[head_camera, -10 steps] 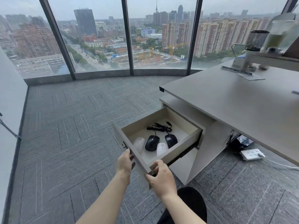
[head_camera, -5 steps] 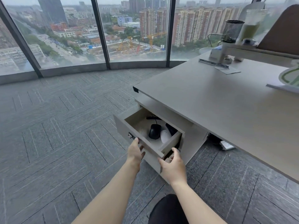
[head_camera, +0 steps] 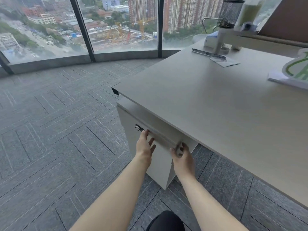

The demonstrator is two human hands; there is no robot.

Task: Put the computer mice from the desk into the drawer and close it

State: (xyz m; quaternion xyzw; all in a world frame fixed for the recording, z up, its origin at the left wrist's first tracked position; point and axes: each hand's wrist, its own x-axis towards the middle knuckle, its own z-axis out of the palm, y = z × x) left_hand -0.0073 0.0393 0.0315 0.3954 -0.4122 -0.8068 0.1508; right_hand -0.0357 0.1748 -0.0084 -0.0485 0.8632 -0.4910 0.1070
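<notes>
The beige drawer (head_camera: 162,139) sits pushed into the cabinet under the desk (head_camera: 208,104), and its inside is hidden, so no computer mice are visible. My left hand (head_camera: 145,144) presses flat against the left part of the drawer front, fingers spread, beside a small dark lock (head_camera: 138,127). My right hand (head_camera: 182,155) rests on the drawer's right end, fingers curled over its edge. Both forearms reach forward from the bottom of the view.
The desk top carries a mesh pen holder (head_camera: 228,12) on a white shelf, a flat metal strip (head_camera: 208,53), a paper sheet and a green-and-white board (head_camera: 293,72). Grey carpet (head_camera: 58,130) spreads to the left, with tall windows (head_camera: 116,24) behind.
The drawer, wide open with several mice inside a second ago, has slid into the cabinet under both hands. The view has risen and turned toward the desk top.
</notes>
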